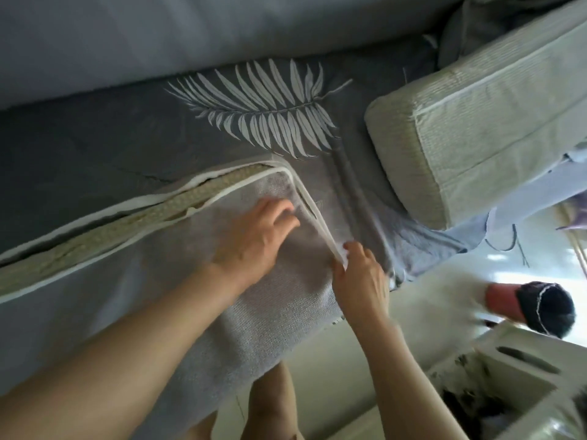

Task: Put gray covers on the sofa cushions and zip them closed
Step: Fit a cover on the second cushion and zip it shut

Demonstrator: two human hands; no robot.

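**A:** Where's the cushion I'm working on?

**B:** Lower left to centre of the frame, lying across the dark sofa seat (pixel 95 147). The gray cover (pixel 254 312) is already over most of it. Along its upper edge the opening gapes, and the beige cushion (pixel 104 230) shows between the two white piped edges (pixel 241 184).

**A:** And my hands?

**B:** Apart but near each other, at the cover's corner in mid-frame. My left hand (pixel 254 236) lies on top of the cover, fingers loosely bent, pressing the cloth down. My right hand (pixel 359 274) pinches the white piping where it runs down the cover's end.

**A:** How will it handle?

**B:** I'd judge the cover soft and light, a knit that stretches and bunches; the foam inside gives but springs back, so it fights the corner. I'd hold by the piping, the firmest part, and draw the two edges together before zipping. I can't make out the zip pull.

**A:** Anything else nearby?

**B:** A second, uncovered cushion (pixel 470 122) lies at upper right, well apart.
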